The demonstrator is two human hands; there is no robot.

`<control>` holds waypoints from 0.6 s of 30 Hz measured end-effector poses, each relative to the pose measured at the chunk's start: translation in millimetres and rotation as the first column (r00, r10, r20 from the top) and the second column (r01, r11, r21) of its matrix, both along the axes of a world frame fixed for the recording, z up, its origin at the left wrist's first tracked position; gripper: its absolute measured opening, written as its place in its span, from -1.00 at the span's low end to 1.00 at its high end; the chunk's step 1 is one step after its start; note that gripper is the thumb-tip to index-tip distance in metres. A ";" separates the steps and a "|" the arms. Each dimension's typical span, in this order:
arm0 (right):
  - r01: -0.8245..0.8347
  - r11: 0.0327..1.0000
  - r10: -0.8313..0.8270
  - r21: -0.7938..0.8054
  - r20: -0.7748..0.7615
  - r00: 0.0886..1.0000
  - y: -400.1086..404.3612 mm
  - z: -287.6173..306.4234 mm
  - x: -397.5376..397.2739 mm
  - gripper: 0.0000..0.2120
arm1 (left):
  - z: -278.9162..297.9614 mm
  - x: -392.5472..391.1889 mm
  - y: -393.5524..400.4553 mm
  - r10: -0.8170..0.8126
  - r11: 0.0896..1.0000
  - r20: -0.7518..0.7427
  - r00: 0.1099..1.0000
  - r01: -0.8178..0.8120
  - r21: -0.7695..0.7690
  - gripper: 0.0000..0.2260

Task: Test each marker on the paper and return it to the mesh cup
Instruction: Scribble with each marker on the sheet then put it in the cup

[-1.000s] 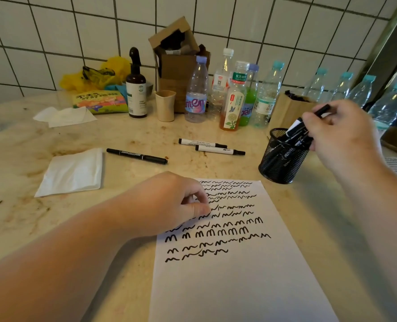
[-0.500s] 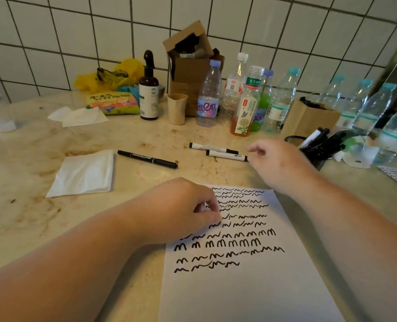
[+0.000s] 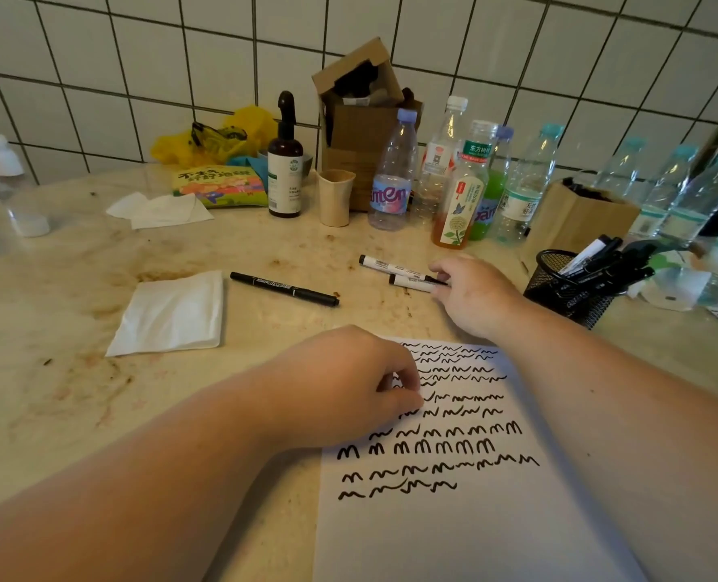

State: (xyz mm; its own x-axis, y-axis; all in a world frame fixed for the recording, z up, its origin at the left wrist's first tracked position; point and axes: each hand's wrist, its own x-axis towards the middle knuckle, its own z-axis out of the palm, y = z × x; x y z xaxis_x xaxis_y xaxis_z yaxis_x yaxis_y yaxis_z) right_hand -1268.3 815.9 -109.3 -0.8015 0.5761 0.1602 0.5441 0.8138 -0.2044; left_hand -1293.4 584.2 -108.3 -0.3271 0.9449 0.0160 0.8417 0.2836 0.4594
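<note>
White-barrelled and black-capped, the nearer marker [image 3: 412, 282] lies on the surface and our right hand [image 3: 473, 298] has its fingertips on it, closing to pinch it up; a twin white marker [image 3: 384, 265] sits just behind, and an all-black marker [image 3: 284, 289] lies further left. We judge all three untested, parked within reach. Our left hand [image 3: 349, 386], fingers curled and holding nothing, presses on the paper [image 3: 475, 531] so the smooth sheet won't slide. Wire mesh cup [image 3: 567, 294] at right bristles with finished markers. A soft folded tissue [image 3: 172, 315] rests on the stained, marbled stone surface [image 3: 76, 392].
</note>
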 end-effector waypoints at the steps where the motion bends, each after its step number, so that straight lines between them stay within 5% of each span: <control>1: 0.004 1.000 -0.004 0.003 -0.015 1.000 -0.4 -0.5 -1.0 -0.62 | 0.3 0.2 -0.3 -0.002 1.000 -0.002 1.000 0.002 -0.001 -0.83; 18: 0.209 0.968 -0.215 -0.139 -0.029 0.976 -15.3 2.4 -40.0 -0.79 | 1.2 0.6 1.0 -0.002 1.000 0.001 1.000 0.002 0.018 -0.84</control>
State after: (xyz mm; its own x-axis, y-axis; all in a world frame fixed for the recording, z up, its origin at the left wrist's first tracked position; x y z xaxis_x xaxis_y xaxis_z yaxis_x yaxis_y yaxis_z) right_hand -1308.3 800.7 -107.0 -0.6530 0.7505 0.1013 0.6893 0.6444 -0.3312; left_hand -1292.8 585.1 -107.1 -0.3250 0.9452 0.0323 0.8419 0.2735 0.4653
